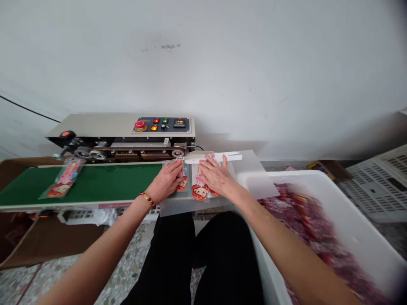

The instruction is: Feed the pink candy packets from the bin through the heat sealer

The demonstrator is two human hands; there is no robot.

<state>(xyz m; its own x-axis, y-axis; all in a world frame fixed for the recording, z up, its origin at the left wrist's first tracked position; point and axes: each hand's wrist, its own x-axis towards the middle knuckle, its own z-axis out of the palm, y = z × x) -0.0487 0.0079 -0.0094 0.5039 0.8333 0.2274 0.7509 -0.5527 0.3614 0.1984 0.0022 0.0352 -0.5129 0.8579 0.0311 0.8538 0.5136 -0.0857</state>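
My left hand [165, 180] lies flat with fingers stretched on a clear plastic packet [182, 185] printed with a red-haired cartoon figure, where the green belt meets a pale sheet. Beside it, my right hand [218, 176] spreads its fingers over another such packet [200, 192], with part of one more showing under the palm. Both hands press from above, and neither grips anything. Just behind the fingers runs a white guide strip [233, 157]. Far left on the green conveyor belt [117, 182], a similar packet [63, 182] lies at the rollers of the band sealing machine [104, 125].
The sealer's control panel [162, 125] has a red stop button and lit switches. To the right stands a white tub [356, 228] full of reddish packets, with a white plastic crate [381, 182] beyond. A cardboard box [60, 241] sits under the belt at left.
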